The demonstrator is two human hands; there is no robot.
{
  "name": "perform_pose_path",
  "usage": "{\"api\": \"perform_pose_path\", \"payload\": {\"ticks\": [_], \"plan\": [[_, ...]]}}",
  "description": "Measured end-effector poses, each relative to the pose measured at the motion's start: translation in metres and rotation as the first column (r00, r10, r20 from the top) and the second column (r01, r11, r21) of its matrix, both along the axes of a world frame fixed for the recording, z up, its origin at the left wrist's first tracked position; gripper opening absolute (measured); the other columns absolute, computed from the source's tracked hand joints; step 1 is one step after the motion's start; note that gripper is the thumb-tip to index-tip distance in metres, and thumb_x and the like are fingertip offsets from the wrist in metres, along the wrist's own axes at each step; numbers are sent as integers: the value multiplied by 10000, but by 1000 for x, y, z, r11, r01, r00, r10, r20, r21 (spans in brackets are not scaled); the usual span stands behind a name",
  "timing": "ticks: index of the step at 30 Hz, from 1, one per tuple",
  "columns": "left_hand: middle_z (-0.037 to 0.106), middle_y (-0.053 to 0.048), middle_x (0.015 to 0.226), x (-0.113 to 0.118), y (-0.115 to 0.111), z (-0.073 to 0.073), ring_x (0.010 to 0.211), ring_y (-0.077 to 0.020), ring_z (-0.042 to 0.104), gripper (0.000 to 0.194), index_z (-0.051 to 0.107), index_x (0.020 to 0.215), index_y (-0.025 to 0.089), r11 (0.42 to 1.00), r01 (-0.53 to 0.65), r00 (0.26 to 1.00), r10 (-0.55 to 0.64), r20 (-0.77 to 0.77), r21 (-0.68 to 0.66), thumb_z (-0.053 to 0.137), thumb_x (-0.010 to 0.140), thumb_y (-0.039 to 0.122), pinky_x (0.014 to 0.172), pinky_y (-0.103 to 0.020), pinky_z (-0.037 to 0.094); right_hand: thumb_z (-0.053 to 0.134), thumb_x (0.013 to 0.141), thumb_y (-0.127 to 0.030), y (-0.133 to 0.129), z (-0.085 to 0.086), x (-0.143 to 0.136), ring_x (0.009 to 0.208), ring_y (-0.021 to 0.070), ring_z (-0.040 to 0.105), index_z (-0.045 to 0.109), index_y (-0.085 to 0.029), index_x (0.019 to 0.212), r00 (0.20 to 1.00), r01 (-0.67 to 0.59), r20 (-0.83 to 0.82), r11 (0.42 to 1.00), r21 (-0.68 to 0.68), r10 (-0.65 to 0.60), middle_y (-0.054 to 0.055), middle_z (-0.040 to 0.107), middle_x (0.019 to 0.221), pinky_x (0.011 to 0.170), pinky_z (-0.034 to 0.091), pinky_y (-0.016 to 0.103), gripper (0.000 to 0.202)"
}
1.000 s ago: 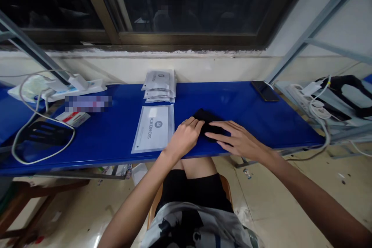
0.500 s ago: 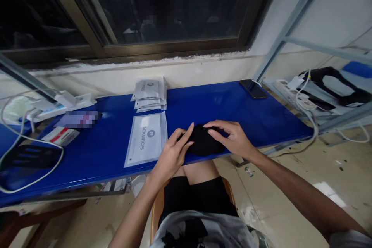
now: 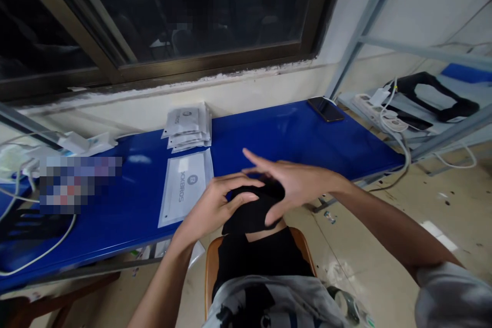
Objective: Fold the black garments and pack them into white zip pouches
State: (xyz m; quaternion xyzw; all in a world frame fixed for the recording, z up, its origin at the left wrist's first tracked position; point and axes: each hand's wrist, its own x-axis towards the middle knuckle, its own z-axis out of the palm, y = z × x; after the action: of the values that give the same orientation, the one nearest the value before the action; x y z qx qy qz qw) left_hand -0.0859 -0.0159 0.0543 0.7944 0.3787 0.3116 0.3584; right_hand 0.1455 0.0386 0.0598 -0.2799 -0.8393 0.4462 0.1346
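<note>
A folded piece of black cloth (image 3: pixel 248 218) hangs at the table's front edge, above my lap. My left hand (image 3: pixel 219 202) grips its upper left part, with the thumb in front and the fingers curled over the top. On the other side, my right hand (image 3: pixel 298 184) is spread wide around the cloth. Its thumb lies by the right edge of the cloth and its index finger stretches up and left; the remaining fingers are partly hidden. Left of my hands, a flat white printed packet (image 3: pixel 186 187) rests on the blue table (image 3: pixel 265 133).
Behind the flat packet stands a stack of similar packets (image 3: pixel 188 125). A phone (image 3: pixel 325 109) lies at the table's back right. Cables and a power strip (image 3: pixel 102 142) are at the left; a white cable (image 3: pixel 405 148) hangs at the right edge. Metal posts (image 3: pixel 369 20) frame the table.
The black cloth has come off the tabletop toward me, over my lap. My left hand has closed on it, and my right hand has spread its fingers. The view has shifted slightly.
</note>
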Motion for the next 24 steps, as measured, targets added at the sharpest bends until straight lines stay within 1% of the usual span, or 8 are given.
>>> {"api": "perform_pose_path", "payload": {"ticks": [4,7,9,12,14,17,20,24], "plan": [[755,-41,1025,-5,5,4,915,-180,713,216,728,1092,225,941,-323,944,312,110,102,663,946,370,838,-285,538,814,722,-532,7,-4,-17,585,127,524,648,-150,724,995,-25,93,986,-167,41,-20,584,634,529,400,249,418],[753,-98,1042,-26,13,-17,940,-237,715,314,723,1079,176,687,-686,713,701,32,240,592,970,440,836,-344,553,835,724,-472,3,-26,-17,645,143,586,663,-143,733,937,209,-179,894,-396,-299,-9,634,681,593,467,265,371],[741,-150,1113,-37,18,-33,1087,-324,672,339,742,1070,149,602,-714,558,798,-227,357,616,945,437,877,-407,546,899,645,-416,-4,-41,-16,763,185,674,717,-140,826,808,271,-284,754,-598,-516,27,720,806,721,548,316,377],[714,-175,1212,-41,19,-44,1231,-388,594,298,752,1133,163,646,-661,413,738,-534,382,590,945,329,886,-449,539,960,541,-318,-12,-54,-17,898,231,733,757,-161,926,665,268,-280,571,-776,-692,69,777,966,844,588,371,463],[724,-185,1163,-35,16,-44,1168,-376,636,350,720,1230,183,655,-650,360,713,-602,386,538,969,328,822,-431,551,968,530,-288,-17,-57,-19,926,244,746,768,-176,957,627,258,-266,517,-816,-732,82,786,1005,855,599,378,485],[728,-225,1057,-22,10,-37,1049,-380,683,519,587,1405,128,654,-619,266,696,-667,435,528,974,411,723,-406,548,965,552,-298,-23,-56,-23,913,242,757,778,-182,949,625,231,-284,521,-822,-727,80,793,995,855,606,376,454],[734,-212,963,-12,6,-29,904,-359,719,477,537,1425,103,665,-606,191,655,-731,437,455,987,273,683,-383,522,952,584,-330,-28,-56,-27,872,232,761,781,-176,905,611,253,-304,544,-800,-731,69,796,937,830,604,365,395],[725,-121,830,-9,-1,-23,764,-309,718,366,579,1313,177,655,-610,207,675,-708,446,405,996,229,644,-331,475,928,622,-380,-28,-55,-29,884,250,761,775,-170,916,549,289,-312,526,-800,-776,74,796,930,823,600,371,392]]}}
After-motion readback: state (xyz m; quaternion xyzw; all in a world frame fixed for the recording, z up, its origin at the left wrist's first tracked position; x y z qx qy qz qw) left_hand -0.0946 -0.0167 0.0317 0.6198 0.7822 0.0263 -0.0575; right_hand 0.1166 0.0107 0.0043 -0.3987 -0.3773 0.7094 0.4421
